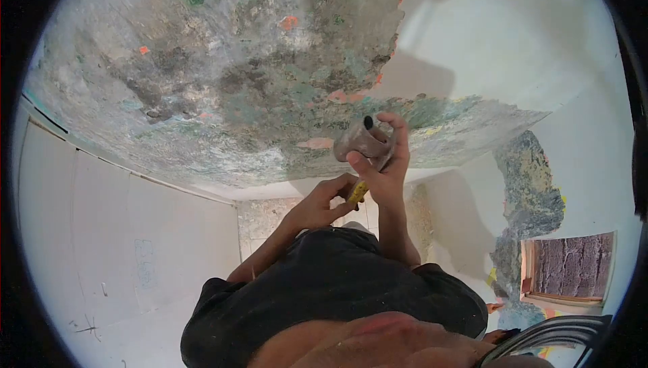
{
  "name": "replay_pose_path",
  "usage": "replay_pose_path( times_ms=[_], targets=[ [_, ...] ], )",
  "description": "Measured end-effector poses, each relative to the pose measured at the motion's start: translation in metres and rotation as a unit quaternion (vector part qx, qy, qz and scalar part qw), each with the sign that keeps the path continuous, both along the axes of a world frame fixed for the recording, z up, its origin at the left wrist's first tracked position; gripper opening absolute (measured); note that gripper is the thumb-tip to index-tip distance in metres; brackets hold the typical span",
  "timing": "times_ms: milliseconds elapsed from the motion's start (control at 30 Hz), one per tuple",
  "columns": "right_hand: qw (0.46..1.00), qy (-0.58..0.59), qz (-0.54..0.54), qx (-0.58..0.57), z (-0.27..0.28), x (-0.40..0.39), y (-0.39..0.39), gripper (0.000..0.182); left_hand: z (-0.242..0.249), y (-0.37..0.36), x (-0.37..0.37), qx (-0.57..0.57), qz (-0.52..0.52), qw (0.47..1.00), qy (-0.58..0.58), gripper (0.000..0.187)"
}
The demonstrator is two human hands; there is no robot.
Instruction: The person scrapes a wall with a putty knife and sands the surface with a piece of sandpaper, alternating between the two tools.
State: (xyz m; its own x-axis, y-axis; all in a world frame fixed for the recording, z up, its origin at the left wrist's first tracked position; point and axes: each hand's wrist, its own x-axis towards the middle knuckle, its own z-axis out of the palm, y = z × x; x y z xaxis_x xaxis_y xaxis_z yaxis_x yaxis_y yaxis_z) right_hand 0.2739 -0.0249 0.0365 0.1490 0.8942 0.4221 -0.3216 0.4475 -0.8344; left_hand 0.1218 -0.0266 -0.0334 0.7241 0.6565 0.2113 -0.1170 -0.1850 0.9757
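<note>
My right hand (390, 165) is closed round a grey-brown roll (358, 140), like a sheet curled into a loose tube, with a dark spot at its upper end. The thumb presses on its near side and the forefinger curls round the far side. Just below and to the left, my left hand (322, 201) pinches a short yellow tool (358, 193) with dark parts. Its upper end meets the heel of my right hand in this view. What kind of tool it is I cannot tell. Both hands are in front of my chest.
Before me stands a wall (236, 78) with bare, patchy grey plaster and smooth white areas at the right. A whitish panelled surface (121, 226) lies at the left. At the lower right is a small framed opening (570, 268), with another peeled patch (533, 179) above it.
</note>
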Motion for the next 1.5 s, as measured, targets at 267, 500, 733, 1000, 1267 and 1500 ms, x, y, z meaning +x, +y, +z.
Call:
replay_pose_path(
  times_ms=[267, 500, 733, 1000, 1267, 1500],
  targets=[
    [0.997, -0.044, -0.031, 0.055, -0.002, -0.003, -0.001, 0.066, -0.002, -0.014, 0.014, 0.007, 0.065, 0.997, 0.042, 0.03],
    [0.986, -0.047, -0.106, 0.12, 0.011, 0.015, -0.01, 0.057, -0.008, -0.011, 0.01, 0.01, 0.012, 0.996, 0.085, 0.03],
    [0.898, -0.026, -0.379, 0.223, 0.008, 0.057, -0.006, 0.059, -0.031, -0.009, 0.012, -0.053, 0.023, 0.998, 0.016, 0.034],
    [0.935, 0.076, -0.34, 0.066, -0.028, 0.082, -0.016, 0.056, 0.019, 0.057, 0.013, -0.066, 0.126, 0.989, -0.03, 0.054],
    [0.966, 0.112, -0.232, 0.013, -0.05, 0.062, -0.017, 0.05, 0.117, 0.11, 0.024, 0.02, 0.207, 0.966, -0.156, 0.027],
    [0.969, 0.107, -0.224, 0.003, -0.057, 0.07, -0.016, 0.048, 0.132, 0.132, 0.039, 0.068, 0.232, 0.951, -0.19, 0.023]
  ],
)
